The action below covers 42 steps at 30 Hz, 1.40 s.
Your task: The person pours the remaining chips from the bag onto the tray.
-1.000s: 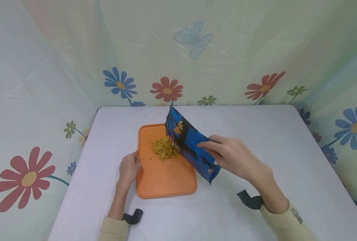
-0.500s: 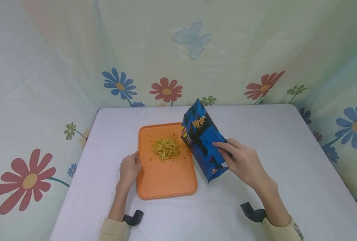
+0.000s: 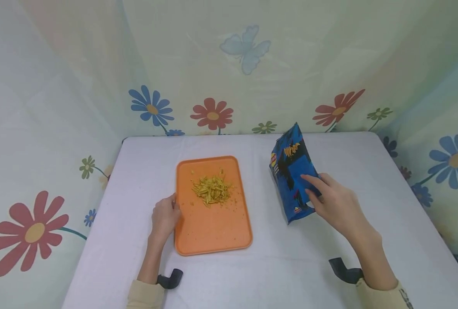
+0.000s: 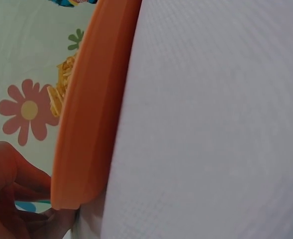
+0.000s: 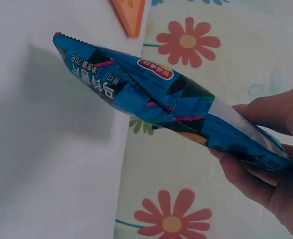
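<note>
My left hand [image 3: 165,216] pinches the left rim of an orange tray [image 3: 213,234] that rests on the table; in the left wrist view the fingers [image 4: 34,177] grip the tray's corner from above and below. A small heap of yellow potato sticks [image 3: 212,190] with scattered crumbs lies on the upper half of the tray. To the right of the tray, my right hand [image 3: 338,206] pinches a blue chip bag [image 3: 292,176] by its right edge, thumb on one face and fingers on the other. In the right wrist view the chip bag [image 5: 151,94] looks slim and flattened.
A white cloth [image 3: 229,279] covers the table. Behind it and at both sides hangs a pale curtain [image 3: 290,64] printed with flowers and a butterfly. Black bands with a curved piece [image 3: 346,271] sit on both wrists.
My right hand has carried the chip bag rightward from over the tray to beside it, turning it more upright. The heap now shows in full. My left hand stays at the tray's rim.
</note>
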Motion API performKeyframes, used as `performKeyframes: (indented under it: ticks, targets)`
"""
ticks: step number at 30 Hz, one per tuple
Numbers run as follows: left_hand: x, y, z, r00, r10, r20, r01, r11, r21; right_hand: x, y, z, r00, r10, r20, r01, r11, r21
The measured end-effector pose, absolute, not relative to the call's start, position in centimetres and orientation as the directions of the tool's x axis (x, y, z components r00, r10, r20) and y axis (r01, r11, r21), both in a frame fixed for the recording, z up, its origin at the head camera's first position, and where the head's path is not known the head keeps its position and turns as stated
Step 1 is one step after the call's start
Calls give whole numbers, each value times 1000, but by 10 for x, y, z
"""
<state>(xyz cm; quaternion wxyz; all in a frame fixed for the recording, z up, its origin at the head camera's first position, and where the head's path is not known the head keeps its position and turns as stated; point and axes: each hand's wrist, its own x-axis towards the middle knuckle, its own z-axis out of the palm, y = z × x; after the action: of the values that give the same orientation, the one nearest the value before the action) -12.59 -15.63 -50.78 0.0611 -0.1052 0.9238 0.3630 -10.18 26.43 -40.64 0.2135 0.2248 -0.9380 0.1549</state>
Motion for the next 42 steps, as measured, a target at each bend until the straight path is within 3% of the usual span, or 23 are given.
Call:
performKeyframes:
  ticks: [9,16,24,31,34,42]
  targets:
    - [-127,-156,-507,-971,-151,-188,-238,716,656,-105,281,-398,-817,-389,427,-467,879,-94]
    - [-126,-156,-504,-965,-156,-209,-257,703,663,-108,271,-402,-874,-379,305,-406,914,-27]
    - [-127,-157,-504,-967,-147,-208,-250,704,664,-113,256,-415,-832,-457,313,-510,853,-111]
    - [-127,-156,-506,-969,-153,-194,-244,715,656,-112,246,-410,-882,-467,57,-463,841,-278]
    - [-128,-155,-506,-970,-149,-192,-240,715,657,-112,242,-412,-877,-480,15,-458,827,-327]
    - [-127,-155,-505,-963,-158,-220,-266,705,657,-115,209,-451,-823,-566,54,-555,778,-296]
